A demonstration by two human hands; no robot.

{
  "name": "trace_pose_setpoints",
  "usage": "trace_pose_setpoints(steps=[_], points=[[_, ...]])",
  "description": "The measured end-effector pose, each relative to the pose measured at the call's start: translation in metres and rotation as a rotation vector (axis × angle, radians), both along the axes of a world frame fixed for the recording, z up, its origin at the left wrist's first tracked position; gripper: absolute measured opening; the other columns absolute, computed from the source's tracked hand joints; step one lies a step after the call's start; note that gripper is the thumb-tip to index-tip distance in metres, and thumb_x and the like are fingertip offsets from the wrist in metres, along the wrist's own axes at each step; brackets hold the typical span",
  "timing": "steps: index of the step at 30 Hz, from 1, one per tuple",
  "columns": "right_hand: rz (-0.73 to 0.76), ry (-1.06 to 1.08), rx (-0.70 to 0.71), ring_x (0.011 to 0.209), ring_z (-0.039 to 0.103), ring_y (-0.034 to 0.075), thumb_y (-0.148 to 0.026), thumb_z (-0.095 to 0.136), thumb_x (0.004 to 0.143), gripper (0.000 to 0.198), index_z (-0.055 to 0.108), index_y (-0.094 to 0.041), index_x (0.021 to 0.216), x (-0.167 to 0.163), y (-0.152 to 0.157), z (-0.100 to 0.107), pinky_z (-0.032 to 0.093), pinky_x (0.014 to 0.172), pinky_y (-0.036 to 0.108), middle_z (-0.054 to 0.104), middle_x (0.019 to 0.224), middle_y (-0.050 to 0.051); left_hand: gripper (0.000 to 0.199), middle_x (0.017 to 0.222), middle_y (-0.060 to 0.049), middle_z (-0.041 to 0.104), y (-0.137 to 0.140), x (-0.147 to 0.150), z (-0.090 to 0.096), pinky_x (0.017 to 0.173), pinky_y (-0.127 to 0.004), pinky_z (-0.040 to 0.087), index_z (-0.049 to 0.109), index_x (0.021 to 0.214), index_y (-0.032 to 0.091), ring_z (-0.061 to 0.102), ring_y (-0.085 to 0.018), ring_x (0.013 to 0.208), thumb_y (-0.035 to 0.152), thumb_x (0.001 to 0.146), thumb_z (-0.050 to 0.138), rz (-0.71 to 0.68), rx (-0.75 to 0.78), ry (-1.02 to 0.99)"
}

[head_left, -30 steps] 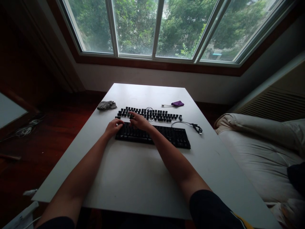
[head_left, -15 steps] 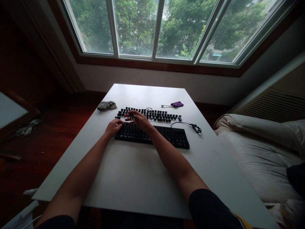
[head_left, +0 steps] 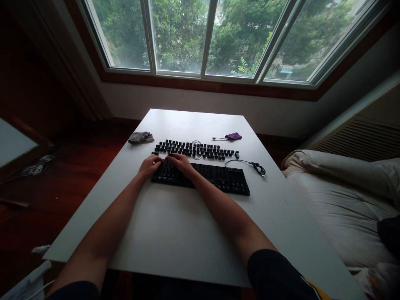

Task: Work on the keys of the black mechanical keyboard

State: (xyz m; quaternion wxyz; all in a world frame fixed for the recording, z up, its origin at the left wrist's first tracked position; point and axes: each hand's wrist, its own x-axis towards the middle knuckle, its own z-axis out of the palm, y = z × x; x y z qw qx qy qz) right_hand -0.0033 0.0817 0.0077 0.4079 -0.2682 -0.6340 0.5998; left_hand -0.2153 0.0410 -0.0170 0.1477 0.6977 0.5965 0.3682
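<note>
A black keyboard (head_left: 218, 177) lies on the white table, its left part between my hands. My left hand (head_left: 150, 166) is closed on the keyboard's upper left corner, thumb and fingers gripping the edge. Over the keyboard's upper left keys, my right hand (head_left: 180, 162) is pinched on a small keycap puller (head_left: 170, 155) with a dark handle. Its wire end is hidden behind the fingers, so I cannot tell whether it touches a key. Several loose black keycaps (head_left: 215, 152) stand in rows just behind the keyboard.
A grey cloth (head_left: 141, 137) lies at the table's left edge. Toward the back right are a purple cloth (head_left: 233, 136) and a thin stick. The coiled USB cable (head_left: 258, 168) lies right of the keycaps. A cushioned seat (head_left: 325, 200) stands along the right side.
My right hand has come down and toward me onto the keyboard with the keycap puller, its spread fingers now drawn together. My left hand stays at the keyboard's corner.
</note>
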Motion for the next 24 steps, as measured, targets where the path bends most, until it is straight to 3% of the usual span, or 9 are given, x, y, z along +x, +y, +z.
trace_pose_setpoints(steps=[7,24], points=[[-0.008,-0.050,0.131,0.059,0.057,0.012,-0.040,0.066,0.083,0.024,0.068,-0.019,0.093,-0.005,0.003,-0.014,0.045,0.058,0.022,0.064,0.068,-0.003,0.021,0.097,-0.005,0.067,-0.001,0.000,0.001,0.072,-0.032,0.051,0.074,0.094,0.024,0.062,-0.020,0.089,0.028,0.087,0.054,0.001,-0.014,-0.007],[-0.022,-0.424,0.384,0.066,0.057,0.015,-0.033,0.064,0.087,0.017,0.066,-0.018,0.095,-0.003,0.003,-0.010,0.039,0.060,0.023,0.065,0.072,-0.001,0.020,0.096,-0.004,0.067,0.002,-0.002,-0.003,0.071,-0.030,0.049,0.074,0.094,0.024,0.062,-0.019,0.086,0.025,0.086,0.055,-0.011,0.021,-0.002]])
